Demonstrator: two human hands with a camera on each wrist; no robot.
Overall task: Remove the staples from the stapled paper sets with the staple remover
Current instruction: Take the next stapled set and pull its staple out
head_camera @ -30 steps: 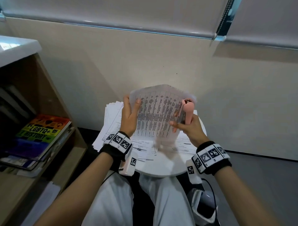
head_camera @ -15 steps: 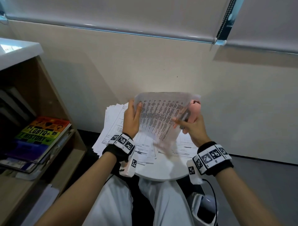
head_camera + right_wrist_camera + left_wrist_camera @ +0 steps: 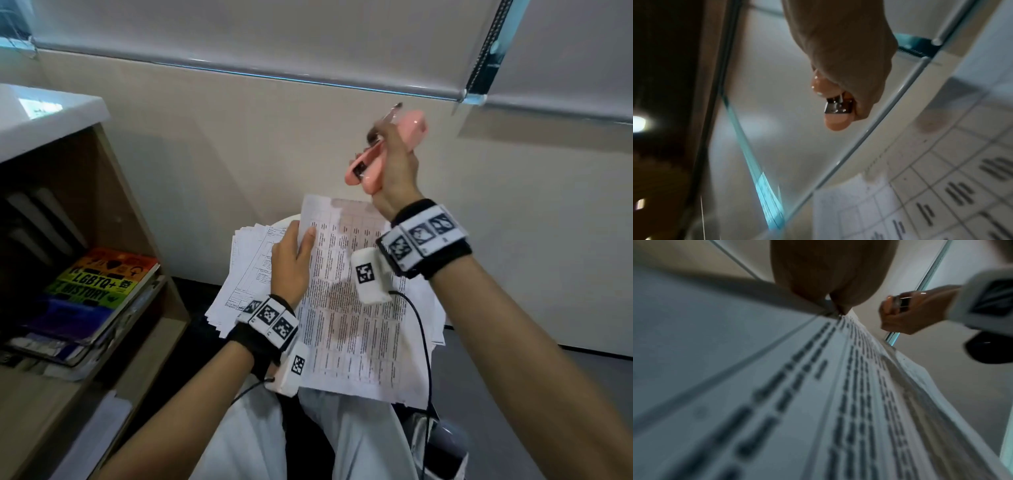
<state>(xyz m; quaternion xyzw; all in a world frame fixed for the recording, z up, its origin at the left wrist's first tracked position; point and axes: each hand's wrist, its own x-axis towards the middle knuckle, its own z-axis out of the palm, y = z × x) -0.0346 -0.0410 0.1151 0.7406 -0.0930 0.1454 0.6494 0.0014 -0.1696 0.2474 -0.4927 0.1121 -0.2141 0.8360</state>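
Note:
My right hand (image 3: pixel 394 161) grips a pink staple remover (image 3: pixel 387 150), raised well above the papers in front of the wall. In the right wrist view its metal jaws (image 3: pixel 837 107) poke out below my curled fingers. A printed paper set (image 3: pixel 349 308) with a table of text lies tilted over the small round table. My left hand (image 3: pixel 291 260) pinches its upper left edge between thumb and fingers. The left wrist view looks along the sheet (image 3: pixel 818 402) to my thumb (image 3: pixel 830 272) at its edge. No staple can be made out.
A fanned stack of more printed sheets (image 3: pixel 246 274) lies under and left of the held set. A wooden shelf unit (image 3: pixel 102 240) with a rainbow-covered book (image 3: pixel 102 281) stands at the left. A beige wall and window blind (image 3: pixel 308 34) are just behind. My knees sit below the table.
The paper set dropped from upright to nearly flat. My right hand pulled away from its top right corner and rose high with the staple remover. My left hand kept its hold.

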